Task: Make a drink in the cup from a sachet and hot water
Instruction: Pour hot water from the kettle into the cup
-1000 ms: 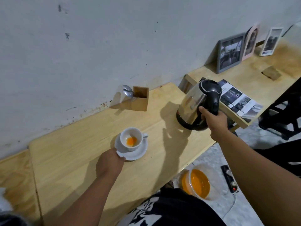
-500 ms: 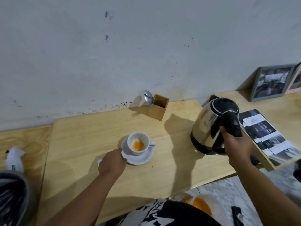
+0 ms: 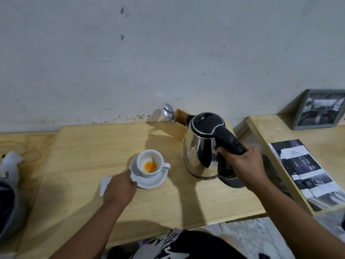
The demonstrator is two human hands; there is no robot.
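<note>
A white cup (image 3: pixel 149 161) with orange powder (image 3: pixel 150 166) in its bottom stands on a white saucer (image 3: pixel 155 181) on the wooden table (image 3: pixel 84 146). My left hand (image 3: pixel 120 188) grips the saucer's near left rim. My right hand (image 3: pixel 244 163) is closed around the black handle of a steel kettle (image 3: pixel 200 150), which is lifted off its black base (image 3: pixel 232 181) just right of the cup. A white sachet (image 3: pixel 105 184) lies flat beside my left hand.
A wooden holder (image 3: pixel 176 126) with spoons (image 3: pixel 168 113) stands at the wall behind the kettle. A brochure (image 3: pixel 309 171) and a picture frame (image 3: pixel 319 109) lie on the raised shelf at right. A dark bin (image 3: pixel 7 206) and crumpled white wrapper (image 3: pixel 10 163) are at far left.
My right hand has lifted the kettle off its base and carried it left, closer to the cup. My left hand stays on the saucer. The view has shifted left.
</note>
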